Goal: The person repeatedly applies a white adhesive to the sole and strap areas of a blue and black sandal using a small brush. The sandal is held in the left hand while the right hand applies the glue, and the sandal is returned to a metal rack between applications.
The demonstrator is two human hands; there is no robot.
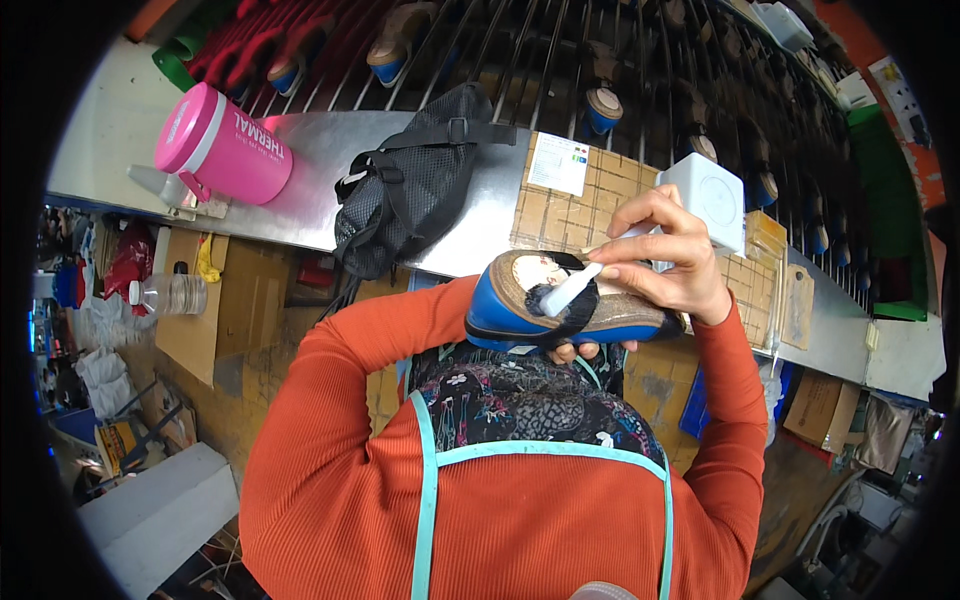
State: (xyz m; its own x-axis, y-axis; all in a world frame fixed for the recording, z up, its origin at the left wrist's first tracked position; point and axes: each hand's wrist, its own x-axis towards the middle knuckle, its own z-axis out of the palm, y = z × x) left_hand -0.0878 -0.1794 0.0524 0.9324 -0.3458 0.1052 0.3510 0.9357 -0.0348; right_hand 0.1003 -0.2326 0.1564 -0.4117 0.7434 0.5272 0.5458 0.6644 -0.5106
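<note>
A blue shoe [480, 318] lies on its side over my lap, its underside turned up. That underside shows a brown rim, a pale patch and black material. My left hand [588, 352] supports the shoe from beneath; only fingertips show below its edge, and the rest of the hand is hidden. Between the thumb and fingers of my right hand [672, 255] is a white-handled brush [570, 290]. Its dark tip rests on the shoe's underside. Just behind the right hand stands a white plastic container [712, 205].
On the metal bench [320, 140] are a pink thermal jug [225, 145], a black mesh bag [415, 185] and a cardboard sheet [540, 215] with a paper label [558, 163]. Beyond it, more shoes [603, 108] sit on a rack of metal rods. A plastic bottle [170, 295] is at left.
</note>
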